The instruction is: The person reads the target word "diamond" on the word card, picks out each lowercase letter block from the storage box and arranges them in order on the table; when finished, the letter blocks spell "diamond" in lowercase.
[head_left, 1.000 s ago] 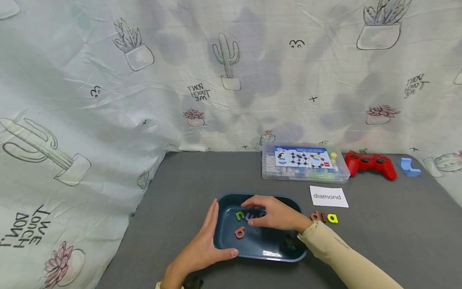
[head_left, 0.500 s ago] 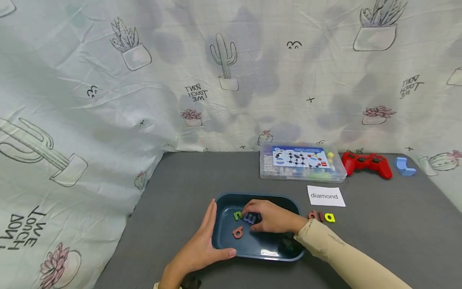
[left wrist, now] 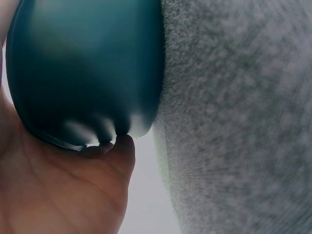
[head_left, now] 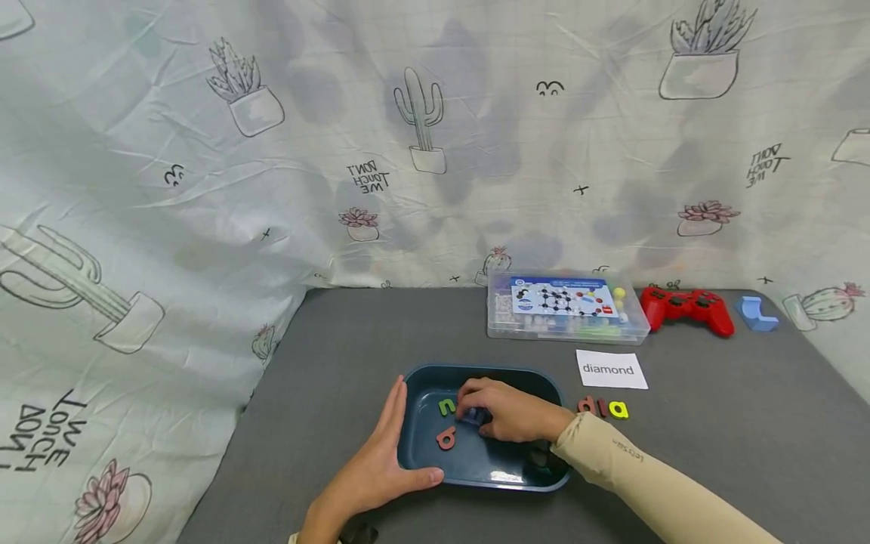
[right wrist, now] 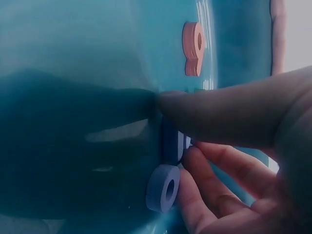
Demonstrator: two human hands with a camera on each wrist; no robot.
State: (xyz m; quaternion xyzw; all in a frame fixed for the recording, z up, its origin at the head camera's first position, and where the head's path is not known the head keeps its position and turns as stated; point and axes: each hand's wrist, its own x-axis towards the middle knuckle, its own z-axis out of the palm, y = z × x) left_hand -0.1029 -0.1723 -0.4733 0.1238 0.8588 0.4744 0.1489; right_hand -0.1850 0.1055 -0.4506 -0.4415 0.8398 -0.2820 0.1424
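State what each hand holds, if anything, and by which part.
Right hand: a purple letter, apparently pinched between thumb and fingers, exact spot hidden. Left hand: braces the tray at its left end, fingers straight.

right hand, earlier spread above tray, now closed in, pinching purple letter, letter now mostly covered

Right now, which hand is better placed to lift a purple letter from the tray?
Probably the right hand: it has a purple letter between thumb and fingers inside the tray; the left hand touches the tray's side.
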